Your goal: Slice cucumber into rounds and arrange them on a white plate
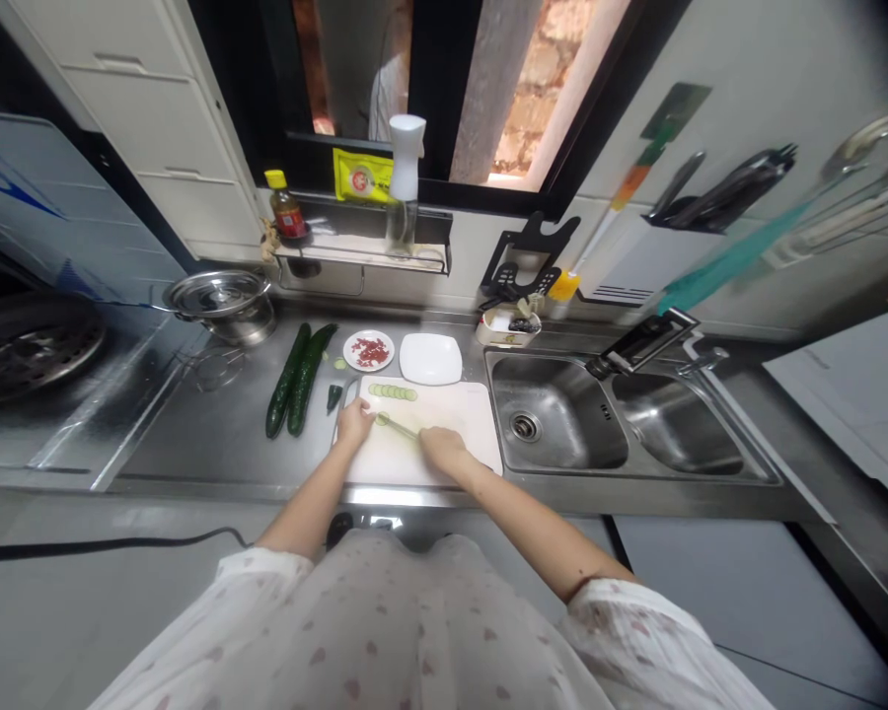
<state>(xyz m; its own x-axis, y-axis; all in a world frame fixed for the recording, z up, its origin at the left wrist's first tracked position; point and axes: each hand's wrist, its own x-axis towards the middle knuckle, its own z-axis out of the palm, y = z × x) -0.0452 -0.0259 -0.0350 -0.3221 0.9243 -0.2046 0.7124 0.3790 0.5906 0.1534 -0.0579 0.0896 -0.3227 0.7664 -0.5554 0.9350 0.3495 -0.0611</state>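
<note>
On a white cutting board (459,414), my right hand (444,450) is closed round the handle of a knife with a slim, greenish blade (401,428). The blade points left, its tip at a round cucumber slice (381,419). My left hand (355,424) has its fingers drawn together at that slice's left edge; the exact pinch is too small to see clearly. Farther back on the board lies an overlapping row of cucumber slices (393,392). A short dark-green cucumber end (333,397) rests beside the board's left edge.
Two whole cucumbers (300,380) lie left of the board. Behind it stand a plate of chopped red pieces (370,350) and a white square dish (430,358). A steel pot (226,304) is at back left; a double sink (555,412) adjoins on the right.
</note>
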